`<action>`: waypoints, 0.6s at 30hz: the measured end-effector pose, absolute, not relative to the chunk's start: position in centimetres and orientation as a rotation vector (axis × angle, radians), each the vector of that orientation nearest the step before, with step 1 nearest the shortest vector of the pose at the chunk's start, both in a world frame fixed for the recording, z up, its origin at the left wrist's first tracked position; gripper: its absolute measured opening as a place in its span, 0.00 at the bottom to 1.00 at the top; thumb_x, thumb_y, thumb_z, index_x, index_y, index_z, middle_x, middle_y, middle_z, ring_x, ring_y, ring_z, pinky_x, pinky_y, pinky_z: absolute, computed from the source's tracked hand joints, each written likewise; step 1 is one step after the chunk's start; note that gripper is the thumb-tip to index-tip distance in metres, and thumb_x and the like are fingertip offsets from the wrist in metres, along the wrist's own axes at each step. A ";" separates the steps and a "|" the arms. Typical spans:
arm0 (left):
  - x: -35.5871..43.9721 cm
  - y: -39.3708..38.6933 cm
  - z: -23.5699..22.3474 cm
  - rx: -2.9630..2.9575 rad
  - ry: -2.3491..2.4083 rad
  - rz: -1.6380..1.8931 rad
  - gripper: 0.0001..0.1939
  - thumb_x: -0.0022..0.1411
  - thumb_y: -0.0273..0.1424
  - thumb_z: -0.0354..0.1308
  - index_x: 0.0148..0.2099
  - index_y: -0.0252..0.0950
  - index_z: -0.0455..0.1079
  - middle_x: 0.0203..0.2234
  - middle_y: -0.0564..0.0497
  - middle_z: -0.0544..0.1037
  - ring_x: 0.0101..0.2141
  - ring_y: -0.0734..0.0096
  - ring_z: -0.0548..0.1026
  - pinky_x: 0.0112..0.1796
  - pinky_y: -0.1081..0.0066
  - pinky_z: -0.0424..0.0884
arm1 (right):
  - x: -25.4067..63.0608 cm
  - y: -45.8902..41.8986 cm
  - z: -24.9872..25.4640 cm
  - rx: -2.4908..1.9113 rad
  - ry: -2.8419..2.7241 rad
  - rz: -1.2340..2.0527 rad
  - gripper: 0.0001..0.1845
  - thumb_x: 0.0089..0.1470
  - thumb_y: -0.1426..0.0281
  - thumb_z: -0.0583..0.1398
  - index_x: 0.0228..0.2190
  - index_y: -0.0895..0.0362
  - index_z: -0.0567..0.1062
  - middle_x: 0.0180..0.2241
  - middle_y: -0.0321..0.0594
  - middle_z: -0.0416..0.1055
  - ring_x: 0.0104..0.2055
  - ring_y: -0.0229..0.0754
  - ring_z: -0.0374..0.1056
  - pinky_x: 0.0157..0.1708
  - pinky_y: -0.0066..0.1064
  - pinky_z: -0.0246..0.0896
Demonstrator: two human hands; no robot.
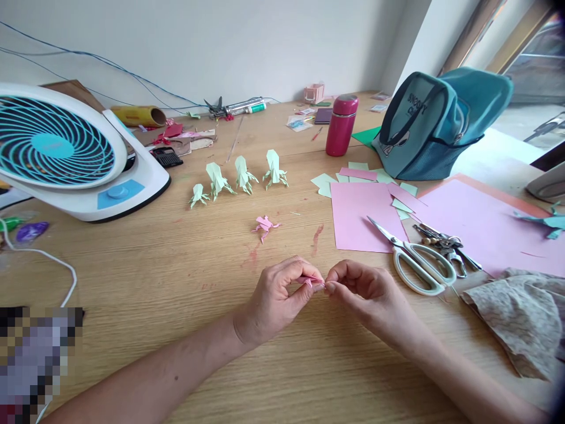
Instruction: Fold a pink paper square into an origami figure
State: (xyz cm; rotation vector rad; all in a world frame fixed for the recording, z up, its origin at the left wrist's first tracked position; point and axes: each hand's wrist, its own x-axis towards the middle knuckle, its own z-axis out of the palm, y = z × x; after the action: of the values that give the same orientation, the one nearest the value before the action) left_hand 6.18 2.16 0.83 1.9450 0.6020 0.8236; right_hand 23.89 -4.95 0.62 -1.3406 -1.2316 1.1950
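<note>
My left hand [280, 294] pinches a small piece of folded pink paper [312, 281] between thumb and fingers. My right hand [366, 291] meets it from the other side, thumb and forefinger closed on a thin end of the same paper. Fingers hide much of the fold. Beyond my hands a pink origami figure [265, 227] with thin legs rests on the wooden table [185, 335]. Farther back, several pale green origami figures [243, 175] stand in a row.
At the left stands a white and blue fan [62, 147]. White-handled scissors [417, 262] lie beside keys [448, 244] and a pink sheet [362, 218]. Behind are a magenta flask [342, 126] and a teal bag [428, 129]. A patterned cloth [521, 318] lies right.
</note>
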 end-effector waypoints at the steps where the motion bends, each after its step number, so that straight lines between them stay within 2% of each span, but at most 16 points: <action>1: 6.2 2.1 0.9 1.931 0.614 0.822 0.06 0.66 0.27 0.58 0.34 0.33 0.72 0.28 0.50 0.76 0.31 0.74 0.73 0.35 0.76 0.70 | 23.9 -5.0 0.6 -1.337 -1.237 1.191 0.15 0.54 0.57 0.65 0.28 0.57 0.74 0.25 0.36 0.71 0.27 0.37 0.64 0.27 0.28 0.59; 9: 6.3 1.9 1.0 1.878 0.642 0.807 0.06 0.66 0.27 0.59 0.34 0.33 0.72 0.28 0.51 0.76 0.30 0.75 0.73 0.33 0.77 0.70 | 24.1 -5.0 0.7 -1.358 -1.300 1.144 0.16 0.57 0.57 0.63 0.29 0.57 0.74 0.26 0.37 0.72 0.27 0.37 0.66 0.26 0.27 0.60; 18: 6.4 1.6 0.9 1.919 0.697 0.801 0.06 0.65 0.27 0.58 0.33 0.33 0.72 0.28 0.51 0.76 0.29 0.75 0.72 0.33 0.76 0.69 | 23.5 -5.5 1.0 -1.444 -1.528 0.751 0.08 0.60 0.69 0.59 0.28 0.55 0.72 0.26 0.35 0.72 0.28 0.38 0.68 0.31 0.29 0.63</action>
State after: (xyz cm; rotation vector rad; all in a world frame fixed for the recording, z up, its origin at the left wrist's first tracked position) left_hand 6.35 1.65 0.94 1.9191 0.6970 0.8010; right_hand 23.49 -5.49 1.04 -1.4439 -1.5278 0.7511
